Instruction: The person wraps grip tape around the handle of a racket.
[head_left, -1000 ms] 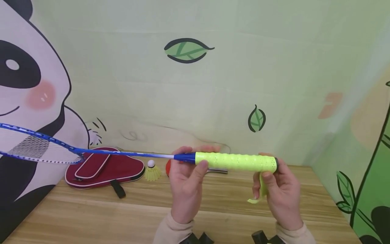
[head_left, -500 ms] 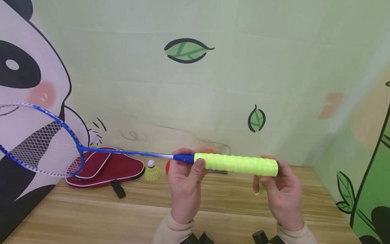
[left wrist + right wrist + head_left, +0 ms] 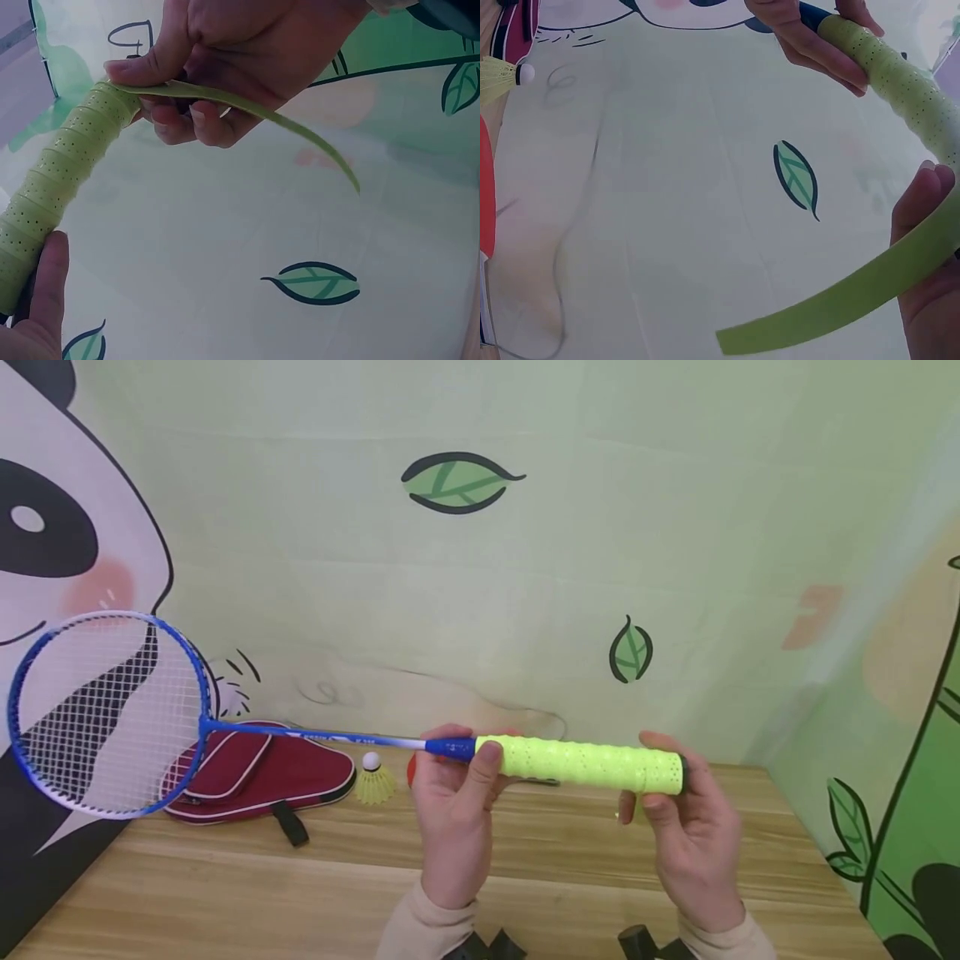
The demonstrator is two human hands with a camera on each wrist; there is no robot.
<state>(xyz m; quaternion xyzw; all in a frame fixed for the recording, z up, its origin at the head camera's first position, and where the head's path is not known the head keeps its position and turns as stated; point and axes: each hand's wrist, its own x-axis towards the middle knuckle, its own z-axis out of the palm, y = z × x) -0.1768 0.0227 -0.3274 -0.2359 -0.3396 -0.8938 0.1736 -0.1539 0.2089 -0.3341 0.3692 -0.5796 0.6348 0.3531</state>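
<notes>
A blue and white badminton racket (image 3: 315,737) is held level above the table, its strung head at the left. Yellow perforated overgrip (image 3: 577,762) winds in overlapping turns round its handle. With thumb and fingers, my left hand (image 3: 456,835) grips the handle near the blue cone. My right hand (image 3: 697,852) holds the butt end, thumb pressed on the wrap. From there a loose strip of overgrip (image 3: 277,120) hangs free in the left wrist view; the right wrist view shows the strip's (image 3: 840,304) square-cut end. In the head view the strip is mostly hidden behind the right hand.
On the wooden table (image 3: 225,893) lie a dark red racket case (image 3: 315,772) and a yellow shuttlecock (image 3: 375,783). A red thing (image 3: 486,195) lies behind the left hand. A printed cloth backdrop (image 3: 480,610) stands close behind the table.
The racket has turned about its shaft, so its head has gone from nearly edge-on to facing the camera. The loose strip has swung out of sight in the head view. Both hands keep their places.
</notes>
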